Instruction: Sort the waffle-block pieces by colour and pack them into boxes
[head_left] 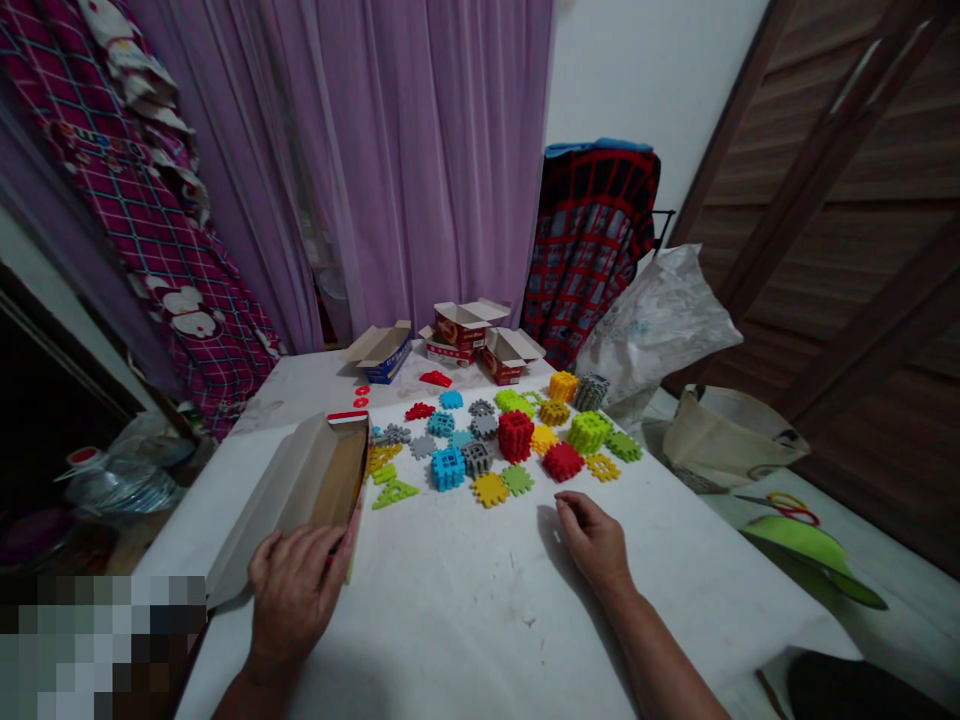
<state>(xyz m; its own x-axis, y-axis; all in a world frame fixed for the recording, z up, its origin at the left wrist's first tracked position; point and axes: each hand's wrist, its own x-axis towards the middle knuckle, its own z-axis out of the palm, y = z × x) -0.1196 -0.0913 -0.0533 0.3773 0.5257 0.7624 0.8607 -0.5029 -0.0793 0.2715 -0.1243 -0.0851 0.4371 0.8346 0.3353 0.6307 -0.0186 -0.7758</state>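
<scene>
Left fingers [298, 552] on open box [339, 485]

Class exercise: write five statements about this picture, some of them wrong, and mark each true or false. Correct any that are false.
1. The left hand is at the near end of the open long box. True.
2. The right hand is touching the tall red block. False: the right hand is apart from the tall red block and nearer the camera.
3. A purple curtain hangs beyond the table. True.
4. The toothed pieces are all grey. False: the toothed pieces include red, yellow, blue, green and grey ones.
5. The scissors lie among the pieces. False: the scissors are off the table, to its right.
</scene>
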